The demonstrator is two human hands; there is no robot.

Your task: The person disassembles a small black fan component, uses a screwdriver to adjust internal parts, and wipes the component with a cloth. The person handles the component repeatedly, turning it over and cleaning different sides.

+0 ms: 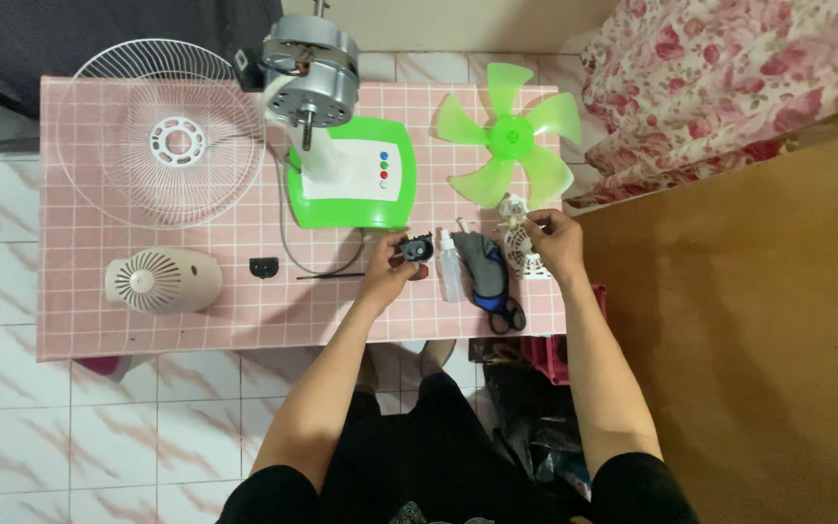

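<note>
Mid-frame on the pink bench [147, 320], the left hand [390, 267] grips a small black part [413, 249] while the right hand [555, 238] pinches a small white piece [514, 208] below the green fan blade [508, 136], sorting-out stage, I'd judge; next calls for careful fingertip alignment.

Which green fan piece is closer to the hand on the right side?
The green fan blade, with its five petal-like wings. It lies just above the right hand, while the green fan base with coloured buttons sits further left.

small black part [413, 250], white piece [515, 207], both held.
</note>
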